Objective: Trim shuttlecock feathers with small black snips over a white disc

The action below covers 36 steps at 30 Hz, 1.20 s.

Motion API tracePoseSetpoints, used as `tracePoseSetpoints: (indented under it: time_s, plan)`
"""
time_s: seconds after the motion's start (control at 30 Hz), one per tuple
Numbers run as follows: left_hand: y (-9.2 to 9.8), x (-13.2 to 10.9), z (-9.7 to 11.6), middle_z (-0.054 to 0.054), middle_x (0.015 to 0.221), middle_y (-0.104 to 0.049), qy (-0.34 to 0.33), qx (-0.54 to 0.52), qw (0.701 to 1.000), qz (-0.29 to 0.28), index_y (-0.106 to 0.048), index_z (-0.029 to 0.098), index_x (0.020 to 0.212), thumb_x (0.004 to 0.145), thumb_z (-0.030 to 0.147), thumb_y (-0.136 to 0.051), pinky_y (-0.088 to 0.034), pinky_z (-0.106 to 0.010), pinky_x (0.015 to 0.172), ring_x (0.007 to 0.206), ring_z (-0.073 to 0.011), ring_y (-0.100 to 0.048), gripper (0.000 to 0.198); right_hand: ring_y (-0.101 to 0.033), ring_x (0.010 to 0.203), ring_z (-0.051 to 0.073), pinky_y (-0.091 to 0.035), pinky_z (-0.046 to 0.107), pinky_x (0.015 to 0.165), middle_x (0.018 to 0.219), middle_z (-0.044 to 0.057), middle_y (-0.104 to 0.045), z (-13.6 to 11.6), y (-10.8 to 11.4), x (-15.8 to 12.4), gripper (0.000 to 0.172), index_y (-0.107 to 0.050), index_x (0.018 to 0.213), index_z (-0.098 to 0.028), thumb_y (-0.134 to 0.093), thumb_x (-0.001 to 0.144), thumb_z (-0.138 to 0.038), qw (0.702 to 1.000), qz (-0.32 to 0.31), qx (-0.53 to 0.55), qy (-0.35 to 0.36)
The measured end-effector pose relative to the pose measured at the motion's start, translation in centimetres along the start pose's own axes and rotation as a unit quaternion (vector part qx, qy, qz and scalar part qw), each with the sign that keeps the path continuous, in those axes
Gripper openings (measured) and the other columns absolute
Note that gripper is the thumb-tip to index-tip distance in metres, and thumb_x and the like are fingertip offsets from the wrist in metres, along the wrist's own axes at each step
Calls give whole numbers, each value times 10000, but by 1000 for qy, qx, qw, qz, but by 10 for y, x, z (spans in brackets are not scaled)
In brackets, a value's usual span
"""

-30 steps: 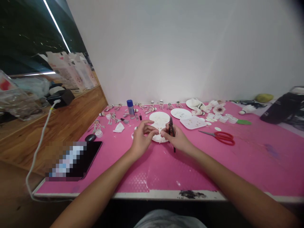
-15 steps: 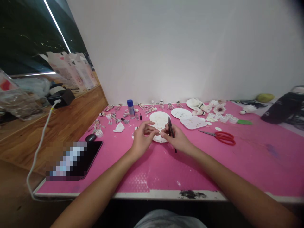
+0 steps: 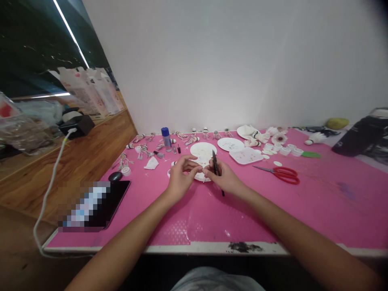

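My left hand [image 3: 182,173] is closed in a pinch, thumb against fingertips, over the near white plate [image 3: 202,177]. What it pinches, if anything, is too small to make out. Close by on the right, my right hand [image 3: 226,176] has black pointed tweezers [image 3: 215,163] tucked in its fingers, tips upward. Its thumb and forefinger also press together, almost touching the left fingertips. Behind the hands lies another round white plate [image 3: 203,148] with small bits on it. To the right rests a white tray [image 3: 246,156] with specks on it.
Red-handled scissors [image 3: 285,175] lie at the right. Several small shuttlecock pieces [image 3: 205,133] line the wall, near a blue-capped bottle [image 3: 166,139]. At the left are a tablet [image 3: 115,204] and a black mouse [image 3: 115,176]. A black flask [image 3: 357,135] lies far right.
Both hands keep nearly the same pose, with the fingertips slightly closer together. The tweezers' tips have shifted a little to the left. The whole view has moved slightly.
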<state>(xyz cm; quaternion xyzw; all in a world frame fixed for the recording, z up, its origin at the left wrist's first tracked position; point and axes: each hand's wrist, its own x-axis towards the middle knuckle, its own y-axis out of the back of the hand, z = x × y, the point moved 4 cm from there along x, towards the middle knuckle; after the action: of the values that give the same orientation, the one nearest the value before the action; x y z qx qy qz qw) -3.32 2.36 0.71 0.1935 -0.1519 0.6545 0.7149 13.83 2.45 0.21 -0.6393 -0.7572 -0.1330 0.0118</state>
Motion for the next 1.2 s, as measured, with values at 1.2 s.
tracePoseSetpoints:
  time_s: [1.2]
  plan:
    - [0,0,-3,-51,885,-754,-8,-36,999,4,-662,196,1106,882,236,-750,-580,-338,830,863,-193,-745,243,-612,658,185,-446,326,625,716,-12,-670,8,-4,-1,527,-430,866,-253,-837,712,-550,994,-20,85,-68]
